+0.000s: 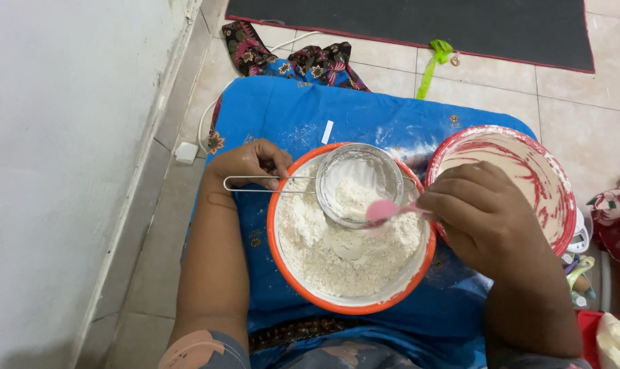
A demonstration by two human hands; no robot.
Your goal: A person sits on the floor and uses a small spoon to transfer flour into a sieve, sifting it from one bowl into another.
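Note:
My left hand (245, 166) grips the wire handle of a round metal sieve (360, 183) that holds some flour. The sieve hangs over an orange-rimmed bowl (280, 242) filled with white flour. My right hand (484, 215) pinches a small pink spoon (386, 210), whose bowl rests at the sieve's near rim, above the flour. To the right stands a red bowl (559, 195), its inside smeared with white flour residue, just behind my right hand.
Both bowls sit on a blue cloth (303, 113) dusted with flour, spread on a tiled floor. A white wall runs along the left. A dark mat (419, 24) lies at the far side, with a green ribbon (434, 58) near it. Small items lie at the right edge.

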